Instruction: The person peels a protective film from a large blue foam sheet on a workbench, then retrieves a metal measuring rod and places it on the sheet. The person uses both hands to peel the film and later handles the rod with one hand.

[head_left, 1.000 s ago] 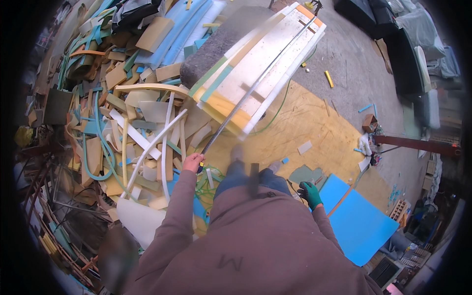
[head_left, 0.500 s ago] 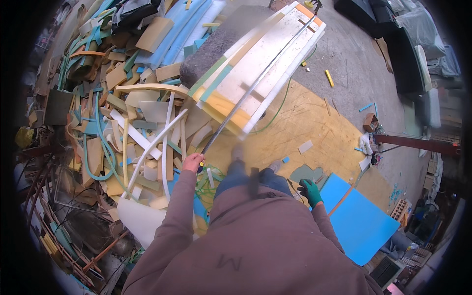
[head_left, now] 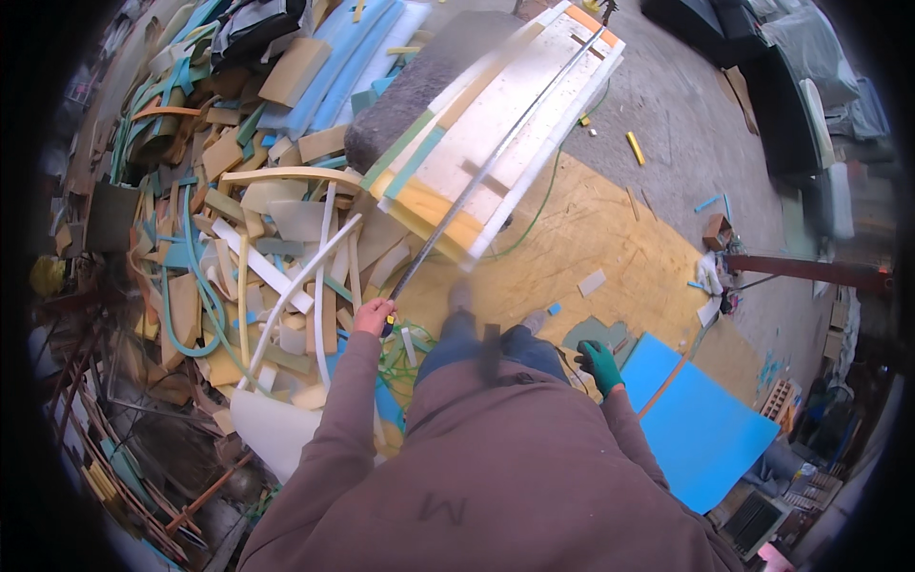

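Note:
My left hand (head_left: 374,316), bare, is closed around a tape measure (head_left: 389,324), whose black and yellow case shows by the palm. Its long metal blade (head_left: 434,240) runs out over a foam-padded frame (head_left: 519,143) to the far end. White panels, yellow foam and green strips make up that frame, which leans on a grey fuzzy block (head_left: 405,95). In a green glove, my right hand (head_left: 599,367) is held out beside my right hip, above the floor. Its fingers are curled; what they hold, if anything, is hidden.
A heap of foam offcuts (head_left: 276,224) covers the left side. A bright blue sheet (head_left: 710,424) lies at my right, with a tan board (head_left: 610,229) under my feet. Green cord (head_left: 548,205) trails across it. Black furniture pieces (head_left: 786,114) stand at the far right.
The view has shifted slightly. My left hand keeps its hold on the tape measure, and the blade still spans the frame. My right hand has hardly moved.

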Tool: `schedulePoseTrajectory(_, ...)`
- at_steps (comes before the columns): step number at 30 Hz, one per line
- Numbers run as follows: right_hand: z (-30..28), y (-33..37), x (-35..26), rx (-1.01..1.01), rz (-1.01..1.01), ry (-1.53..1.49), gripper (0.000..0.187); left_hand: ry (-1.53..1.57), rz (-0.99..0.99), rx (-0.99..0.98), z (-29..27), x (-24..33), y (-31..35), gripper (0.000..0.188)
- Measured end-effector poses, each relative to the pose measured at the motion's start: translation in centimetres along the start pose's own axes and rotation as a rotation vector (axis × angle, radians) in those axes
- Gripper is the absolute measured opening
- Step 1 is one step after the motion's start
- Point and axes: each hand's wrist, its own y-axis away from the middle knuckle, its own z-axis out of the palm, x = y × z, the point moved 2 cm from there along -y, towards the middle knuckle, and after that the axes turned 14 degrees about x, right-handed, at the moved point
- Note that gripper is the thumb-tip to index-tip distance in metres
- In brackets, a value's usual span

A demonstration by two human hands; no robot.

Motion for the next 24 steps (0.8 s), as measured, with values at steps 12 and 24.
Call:
schedulePoseTrajectory(12,17.3,4.2,-16.0,-0.416,-0.251,-0.28,0.042,0.054,0.024,-0.42,14.6,10.2,6.3,0.029)
schedulePoseTrajectory(24,17.4,4.6,-17.4,-0.769,-0.201,-0.521,0.039,-0.057,0.134,-0.408,14.6,10.9,10.7,0.033)
